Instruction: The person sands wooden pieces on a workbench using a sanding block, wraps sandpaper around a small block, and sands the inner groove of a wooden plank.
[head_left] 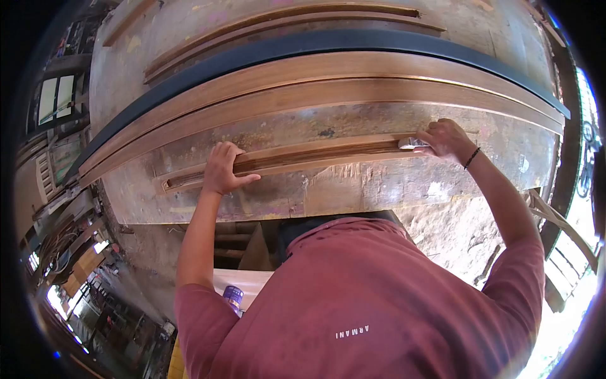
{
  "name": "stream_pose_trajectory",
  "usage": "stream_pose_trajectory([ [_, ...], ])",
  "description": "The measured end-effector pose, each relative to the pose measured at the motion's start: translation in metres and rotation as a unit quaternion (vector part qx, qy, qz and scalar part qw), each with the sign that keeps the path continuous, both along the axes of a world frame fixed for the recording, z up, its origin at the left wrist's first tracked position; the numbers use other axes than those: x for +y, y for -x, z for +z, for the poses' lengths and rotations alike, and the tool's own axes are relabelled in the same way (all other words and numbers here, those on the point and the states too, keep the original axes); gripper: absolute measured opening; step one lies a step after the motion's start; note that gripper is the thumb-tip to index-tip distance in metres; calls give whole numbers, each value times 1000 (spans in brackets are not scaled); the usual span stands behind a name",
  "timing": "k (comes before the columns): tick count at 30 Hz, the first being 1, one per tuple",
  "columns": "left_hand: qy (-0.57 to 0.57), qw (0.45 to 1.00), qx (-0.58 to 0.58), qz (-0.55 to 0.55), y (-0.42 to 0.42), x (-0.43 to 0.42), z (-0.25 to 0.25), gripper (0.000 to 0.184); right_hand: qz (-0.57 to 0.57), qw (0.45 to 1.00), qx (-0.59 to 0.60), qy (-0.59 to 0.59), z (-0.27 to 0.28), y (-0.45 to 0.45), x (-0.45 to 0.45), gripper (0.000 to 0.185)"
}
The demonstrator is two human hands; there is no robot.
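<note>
A long wooden piece with a groove along its length (315,160) lies across the near part of the worn workbench. My left hand (225,169) grips this piece toward its left end, fingers over the far edge and thumb stretched along the near side. Toward the right end, my right hand (444,140) is closed around a small whitish-grey object (412,143), which rests on the grooved piece. What exactly the object is cannot be made out, as the fingers cover part of it.
Beyond the grooved piece, two long wooden boards (303,93) and a dark strip (328,40) span the workbench (353,192). More narrow wooden pieces (284,25) lie farther back. A purple can (233,295) is below the bench, near the left sleeve.
</note>
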State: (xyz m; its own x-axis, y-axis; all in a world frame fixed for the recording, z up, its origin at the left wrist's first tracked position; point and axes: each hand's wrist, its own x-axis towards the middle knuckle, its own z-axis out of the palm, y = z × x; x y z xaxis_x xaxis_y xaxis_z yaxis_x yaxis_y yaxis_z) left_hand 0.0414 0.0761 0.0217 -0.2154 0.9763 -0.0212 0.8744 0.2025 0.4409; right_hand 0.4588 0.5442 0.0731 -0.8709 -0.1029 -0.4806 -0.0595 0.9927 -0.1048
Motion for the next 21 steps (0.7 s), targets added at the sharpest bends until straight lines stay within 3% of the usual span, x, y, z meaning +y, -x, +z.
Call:
stream_pose_trajectory([
  [3,-14,999,33,-32,-3,10,7,77,-74,997,-18,10,10,1,-9,37],
  [4,-54,998,38,-13,-15,18,15,69,-81,997,-18,10,12,-2,-11,37],
  [6,-93,995,39,-2,-44,46,22,61,-115,984,138,8,15,-11,-19,35],
  [10,-41,994,-85,-59,-134,125,44,23,-250,955,160,25,17,-18,-48,35],
  [12,-51,991,-86,-83,-170,157,39,24,-314,916,242,55,6,-28,-58,36],
  [15,-48,990,-73,-109,-199,186,31,26,-365,895,248,71,1,-37,-73,39],
  [21,-21,992,-41,-117,-208,199,34,27,-376,877,291,65,-1,-39,-79,44],
])
